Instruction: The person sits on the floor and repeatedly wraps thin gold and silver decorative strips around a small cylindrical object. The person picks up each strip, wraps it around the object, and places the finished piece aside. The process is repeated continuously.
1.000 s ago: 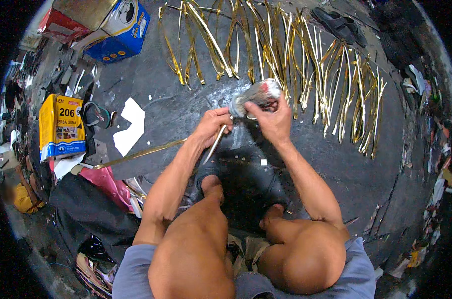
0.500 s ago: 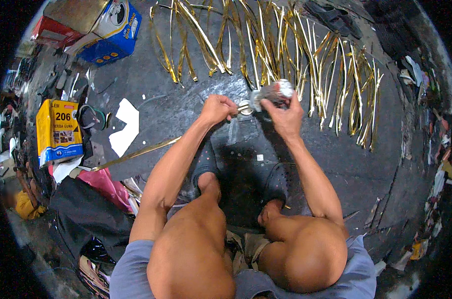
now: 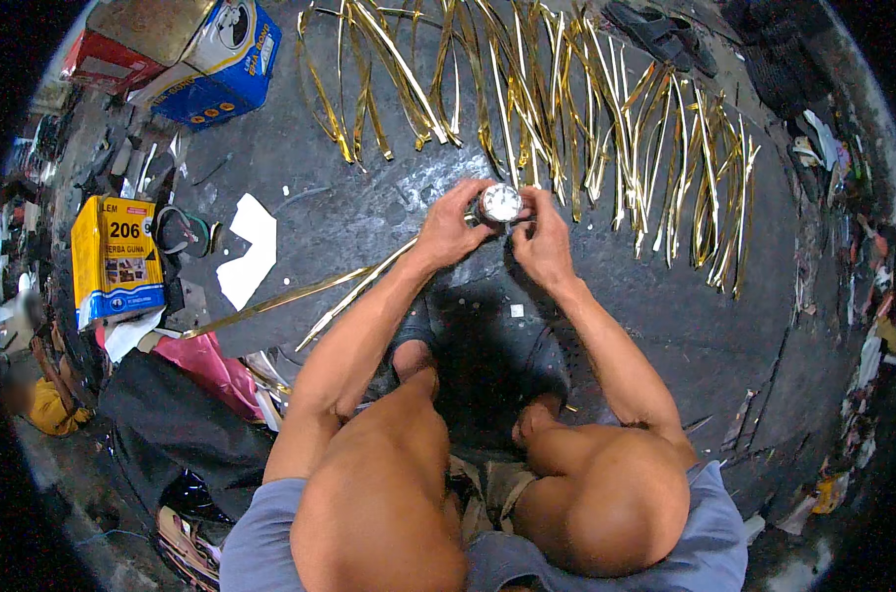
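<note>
A short round object with a bright silver top (image 3: pixel 500 203), perhaps a small can, stands between my two hands above the dark floor. My left hand (image 3: pixel 450 232) curls round its left side. My right hand (image 3: pixel 544 242) is closed on its right side, fingers bent against the rim. Below the top, the object's body is mostly hidden by my fingers. From beneath my left forearm a gold strip (image 3: pixel 290 294) runs off to the lower left. Beside it lies a paler strip (image 3: pixel 341 308). Whether my left hand also pinches a strip's end is hidden.
Many shiny gold strips (image 3: pixel 512 94) lie spread across the far floor. At left are a yellow box-shaped can (image 3: pixel 122 259), a blue can (image 3: pixel 216 89), a white cut sheet (image 3: pixel 251 259) and pink material (image 3: pixel 211 367). Sandals (image 3: pixel 660 37) lie at the far right.
My right hand has brought the silver-topped object leftward and turned it from tilted to top-up. My left hand has moved right to meet it. A paler strip now shows by my left forearm.
</note>
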`<control>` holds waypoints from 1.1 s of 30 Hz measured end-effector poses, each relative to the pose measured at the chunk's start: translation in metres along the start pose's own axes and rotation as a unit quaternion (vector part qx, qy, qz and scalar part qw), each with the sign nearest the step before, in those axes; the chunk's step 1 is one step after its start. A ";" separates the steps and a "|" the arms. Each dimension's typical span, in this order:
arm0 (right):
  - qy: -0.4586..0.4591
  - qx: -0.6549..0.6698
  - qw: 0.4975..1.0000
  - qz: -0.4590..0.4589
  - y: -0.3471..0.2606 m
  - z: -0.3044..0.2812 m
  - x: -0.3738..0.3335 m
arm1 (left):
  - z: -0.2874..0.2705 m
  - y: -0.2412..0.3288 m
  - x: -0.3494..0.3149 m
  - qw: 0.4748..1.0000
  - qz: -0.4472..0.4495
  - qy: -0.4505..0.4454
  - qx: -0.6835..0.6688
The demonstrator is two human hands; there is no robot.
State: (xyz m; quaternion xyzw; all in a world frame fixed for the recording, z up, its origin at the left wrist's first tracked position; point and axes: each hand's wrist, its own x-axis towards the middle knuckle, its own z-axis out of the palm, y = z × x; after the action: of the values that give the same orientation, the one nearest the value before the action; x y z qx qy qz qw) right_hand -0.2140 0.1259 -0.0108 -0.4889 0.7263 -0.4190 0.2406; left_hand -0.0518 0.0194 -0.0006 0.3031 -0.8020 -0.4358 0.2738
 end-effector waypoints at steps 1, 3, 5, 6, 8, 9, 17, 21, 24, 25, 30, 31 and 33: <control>0.012 -0.003 0.999 0.051 0.011 0.003 0.004 | 0.000 -0.001 0.000 1.000 0.007 0.004 -0.005; 0.051 0.043 0.987 0.144 0.049 0.009 0.013 | 0.006 0.000 0.006 1.000 0.014 -0.005 -0.001; 0.016 0.102 0.965 0.240 0.070 0.018 0.027 | 0.008 -0.001 0.009 1.000 0.010 -0.019 0.000; -0.002 0.131 0.949 0.286 0.076 0.019 0.033 | 0.009 -0.001 0.010 1.000 0.003 -0.029 -0.004; 0.020 0.150 0.955 0.256 0.061 0.031 0.038 | 0.002 -0.009 0.003 0.999 -0.005 -0.033 0.010; 0.033 0.157 0.955 0.250 0.051 0.029 0.041 | 0.001 -0.011 0.003 0.999 0.002 -0.029 0.022; 0.123 0.425 0.879 0.179 -0.029 -0.106 0.032 | 0.005 -0.005 0.003 0.998 0.054 -0.003 0.034; 0.097 0.485 0.869 0.029 -0.113 -0.243 0.006 | 0.002 -0.003 0.003 0.998 0.036 -0.015 0.043; 0.105 0.494 0.862 -0.050 -0.147 -0.307 -0.013 | 0.011 -0.008 0.008 0.998 0.028 -0.023 0.054; 0.105 0.498 0.858 -0.074 -0.151 -0.316 -0.012 | 0.011 -0.007 0.007 0.998 0.031 -0.029 0.053; 0.064 0.446 0.870 -0.201 -0.172 -0.341 0.041 | -0.004 -0.002 0.004 0.997 -0.002 -0.051 0.064; 0.144 0.344 0.899 -0.230 -0.179 -0.341 0.054 | -0.004 0.003 0.008 0.997 0.005 -0.058 0.048; 0.156 0.388 0.891 -0.174 -0.142 -0.375 0.133 | -0.005 0.014 0.006 0.997 -0.004 -0.049 0.056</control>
State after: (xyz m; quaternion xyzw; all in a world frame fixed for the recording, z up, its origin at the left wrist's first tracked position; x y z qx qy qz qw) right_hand -0.4809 0.1204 0.3171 -0.4038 0.4373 -0.7736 0.2176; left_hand -0.0553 0.0187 0.0151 0.2996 -0.8361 -0.4060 0.2152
